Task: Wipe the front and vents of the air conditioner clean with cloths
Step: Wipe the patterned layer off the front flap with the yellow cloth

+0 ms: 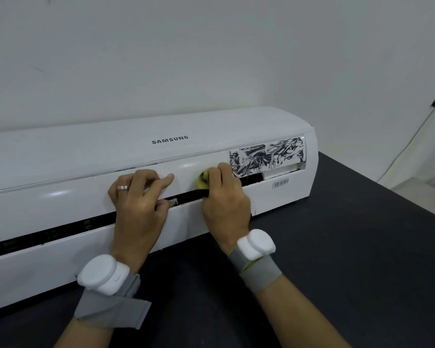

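Head view: a white air conditioner [86,156] lies across the middle of the frame on a black table [349,234], against a pale wall [211,59]. Its front reads "SAMSUNG" [170,139] in grey capitals at centre. A barcode label [280,183] sits low on its right end; its digits are too small to read.

The flap [60,197] over the dark vent slot [48,233] carries a black smeared patch [269,154] at its right end. The left hand [138,204], with a ring [122,188], grips the flap at frame centre, fingers curled over it and thumb at its lower edge. Just to the right, the right hand [224,197] is closed round a yellow cloth [203,179], pressing it on the flap beside the patch.

Each wrist wears a grey band with a white pod, left [106,275] and right [256,243]. A thin cable [412,136] runs down the wall at upper right.
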`<state>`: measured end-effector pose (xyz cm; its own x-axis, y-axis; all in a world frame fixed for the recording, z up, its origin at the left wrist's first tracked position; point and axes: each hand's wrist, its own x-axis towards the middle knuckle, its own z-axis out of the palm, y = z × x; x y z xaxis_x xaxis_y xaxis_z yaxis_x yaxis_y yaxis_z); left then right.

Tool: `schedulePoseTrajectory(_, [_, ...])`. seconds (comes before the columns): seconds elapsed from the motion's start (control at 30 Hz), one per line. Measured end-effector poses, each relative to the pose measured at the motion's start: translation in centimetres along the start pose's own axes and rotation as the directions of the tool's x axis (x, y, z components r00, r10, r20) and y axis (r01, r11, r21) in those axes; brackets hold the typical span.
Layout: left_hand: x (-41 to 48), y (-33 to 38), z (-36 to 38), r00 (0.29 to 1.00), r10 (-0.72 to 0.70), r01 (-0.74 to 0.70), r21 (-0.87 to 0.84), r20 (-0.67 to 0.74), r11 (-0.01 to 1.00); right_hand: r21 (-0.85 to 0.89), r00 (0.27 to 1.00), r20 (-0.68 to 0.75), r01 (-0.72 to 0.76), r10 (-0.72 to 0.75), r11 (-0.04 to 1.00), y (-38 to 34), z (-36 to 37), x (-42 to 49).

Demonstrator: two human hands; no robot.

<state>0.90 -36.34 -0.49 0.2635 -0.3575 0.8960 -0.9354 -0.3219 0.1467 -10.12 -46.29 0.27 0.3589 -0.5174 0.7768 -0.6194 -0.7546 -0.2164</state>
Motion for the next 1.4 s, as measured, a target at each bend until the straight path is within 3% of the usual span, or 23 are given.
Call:
schedulePoseTrajectory(0.13, [0.1,0.0,-0.1,1.0,-0.004,0.004,-0.009,0.025,1.0,0.055,0.981,-0.031,-0.191,0.193,0.98,-0.3,-0.3,3.6])
schedulePoseTrajectory(0.3, [0.0,0.0,0.0,1.0,0.007,-0.007,0.003,0.003,1.0,0.054,1.0,0.013,-0.028,0.028,0.998,-0.5,-0.4,2.1])
schedulePoseTrajectory(0.47, [0.2,0.1,-0.1,1.0,0.001,-0.001,-0.008,0.015,1.0,-0.003,0.958,0.054,-0.283,0.283,0.959,0.6,-0.9,4.8])
schedulePoseTrajectory(0.63, [0.1,0.0,0.1,1.0,0.007,-0.007,-0.003,0.004,1.0,-0.017,0.976,0.129,-0.172,0.173,0.985,0.3,-1.5,3.7])
schedulePoseTrajectory(0.77, [0.2,0.1,0.0,1.0,-0.005,0.005,-0.012,0.008,1.0,-0.056,0.936,0.134,-0.32,0.325,0.946,1.6,-1.8,5.2])
schedulePoseTrajectory(0.83, [0.2,0.2,0.0,1.0,-0.01,0.01,-0.013,0.011,1.0,-0.037,0.951,0.131,-0.277,0.28,0.96,0.3,-2.0,4.7])
schedulePoseTrajectory(0.97, [0.1,0.1,0.1,1.0,0.001,-0.001,-0.002,0.006,1.0,0.079,0.985,0.166,-0.057,0.043,0.995,-1.1,-2.3,2.1])
schedulePoseTrajectory(1.17, [0.1,0.1,0.0,1.0,-0.008,0.008,-0.011,0.001,1.0,0.039,0.963,0.09,-0.258,0.253,0.965,1.0,-1.8,3.4])
schedulePoseTrajectory(1.3, [0.2,0.1,0.1,1.0,0.003,-0.003,-0.002,-0.002,1.0,0.132,1.0,0.023,-0.022,0.019,0.991,-1.7,-1.2,0.7])
schedulePoseTrajectory(1.4, [0.1,0.0,0.2,1.0,0.013,-0.013,0.011,-0.004,1.0,0.204,0.981,-0.073,0.189,-0.178,0.961,0.1,-0.4,-0.3])
